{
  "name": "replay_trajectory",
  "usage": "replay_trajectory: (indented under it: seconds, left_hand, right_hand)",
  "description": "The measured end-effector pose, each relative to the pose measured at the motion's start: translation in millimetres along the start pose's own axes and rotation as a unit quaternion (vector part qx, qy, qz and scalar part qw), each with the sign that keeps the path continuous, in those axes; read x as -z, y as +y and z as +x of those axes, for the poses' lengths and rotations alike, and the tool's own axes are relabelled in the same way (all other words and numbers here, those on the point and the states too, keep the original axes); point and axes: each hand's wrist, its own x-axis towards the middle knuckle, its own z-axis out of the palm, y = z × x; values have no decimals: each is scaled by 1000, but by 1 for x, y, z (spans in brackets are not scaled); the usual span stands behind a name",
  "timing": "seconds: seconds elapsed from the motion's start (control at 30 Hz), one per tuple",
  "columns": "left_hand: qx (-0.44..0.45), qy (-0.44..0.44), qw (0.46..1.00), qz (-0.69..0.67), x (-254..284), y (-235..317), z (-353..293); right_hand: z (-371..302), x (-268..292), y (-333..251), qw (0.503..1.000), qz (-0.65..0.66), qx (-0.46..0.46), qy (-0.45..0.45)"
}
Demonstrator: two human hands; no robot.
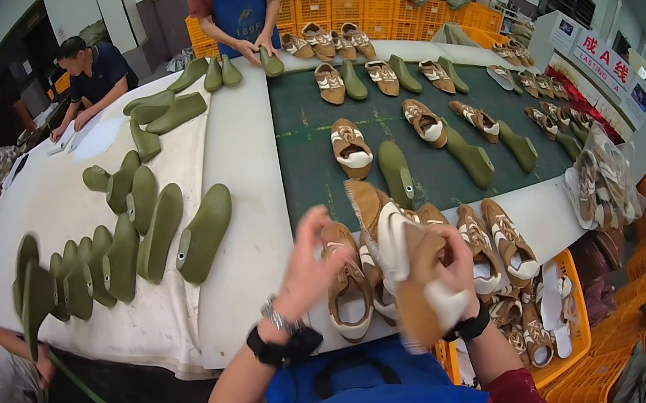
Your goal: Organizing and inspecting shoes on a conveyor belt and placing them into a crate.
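Observation:
My right hand [457, 260] grips a brown suede shoe upper [426, 304] with white panels, held over the table's near edge. It is partly smeared by motion, and whether the brown and white piece rising beside it is a second upper I cannot tell. My left hand [307, 268] is raised to its left, fingers apart and holding nothing. Just beyond those fingers a brown and white shoe upper [350, 304] lies on the white table edge. More such uppers [508, 234] lie right of my right hand. A green shoe last [395, 172] rests on the dark green belt ahead.
Several green lasts [205, 234] stand on a white cloth [112, 322] at the left. Shoes and lasts sit in rows along the belt [308, 161]. An orange crate [581, 303] of uppers is at my right. A co-worker in a blue apron [240, 14] handles a last across the table; another person [97, 77] works far left.

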Motion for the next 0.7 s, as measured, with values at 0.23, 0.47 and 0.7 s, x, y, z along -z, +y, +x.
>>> replay_trajectory:
  seconds: [0.23,0.47,0.7]
  left_hand:
    - [-4,-99,991,93,-28,28,-69]
    - [112,58,992,-3,37,3,-72]
    - [104,149,983,25,83,-58,-74]
  right_hand:
    - [-5,-37,-14,977,-181,102,-51]
    - [-8,-36,-17,974,-87,106,-179]
    - [-25,29,0,992,-125,1,-32]
